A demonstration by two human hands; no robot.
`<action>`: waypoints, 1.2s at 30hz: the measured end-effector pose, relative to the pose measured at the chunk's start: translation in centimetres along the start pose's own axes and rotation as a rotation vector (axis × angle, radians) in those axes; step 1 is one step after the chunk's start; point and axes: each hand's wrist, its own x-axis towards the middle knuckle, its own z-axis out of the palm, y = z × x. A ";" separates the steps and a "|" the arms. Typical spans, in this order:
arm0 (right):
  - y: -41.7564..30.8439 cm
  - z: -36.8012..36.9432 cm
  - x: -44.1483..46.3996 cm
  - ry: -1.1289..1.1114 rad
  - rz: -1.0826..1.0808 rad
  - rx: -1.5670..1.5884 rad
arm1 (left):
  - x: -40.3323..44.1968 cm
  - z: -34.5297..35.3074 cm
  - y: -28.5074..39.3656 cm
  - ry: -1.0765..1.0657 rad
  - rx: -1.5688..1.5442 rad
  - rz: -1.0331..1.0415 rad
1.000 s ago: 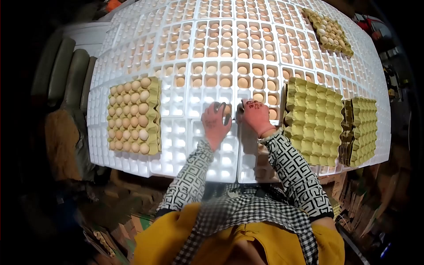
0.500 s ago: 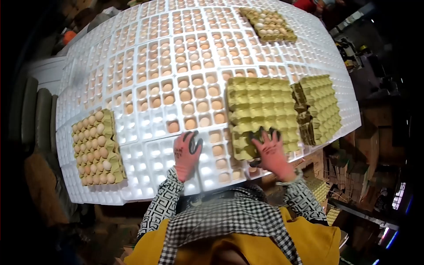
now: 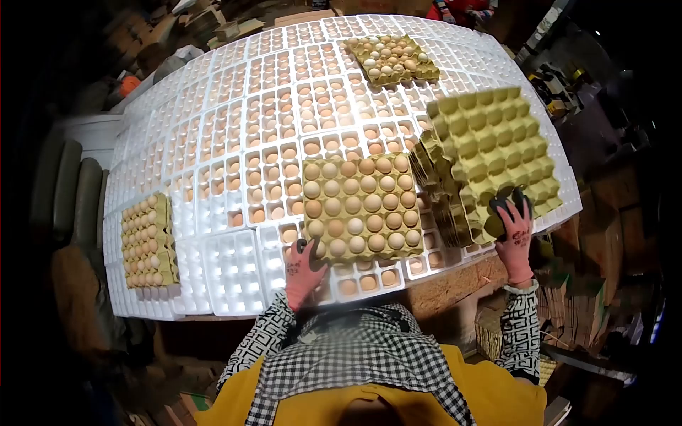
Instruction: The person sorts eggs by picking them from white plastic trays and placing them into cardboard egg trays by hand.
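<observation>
An empty yellow-green pulp egg tray [image 3: 490,131] tilts over the stack at the right. My right hand [image 3: 514,238], in a pink glove with dark fingertips, grips its near edge. In front of me lies a pulp tray full of brown eggs [image 3: 362,206]. My left hand [image 3: 304,273], gloved alike, is at this tray's near left corner with its fingers apart; whether it touches the rim I cannot tell. Beneath and around are white moulded trays [image 3: 234,273], many with eggs in their cells.
Another full egg tray [image 3: 148,241] rests at the left, and one more [image 3: 394,58] lies at the far side. Folded-looking pulp trays [image 3: 437,188] stand under the raised one. Across the table, a person's hand and red sleeve [image 3: 462,11] show. Cardboard [image 3: 582,298] is stacked at the right.
My right hand has moved the empty egg tray to the right, over the stack, uncovering the full egg tray beneath. My left hand now lies by that tray's corner. The view has shifted.
</observation>
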 end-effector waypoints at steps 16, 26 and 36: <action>-5.3 0.4 2.1 -0.219 0.170 0.580 | 2.1 -4.0 0.1 0.028 -0.493 -0.274; -18.3 15.7 12.2 -0.241 0.038 0.391 | 13.2 -8.0 -3.0 -0.109 -0.687 -0.239; -15.5 17.5 9.4 -0.468 0.473 1.128 | 19.7 -6.7 -3.4 -0.423 -0.004 -0.025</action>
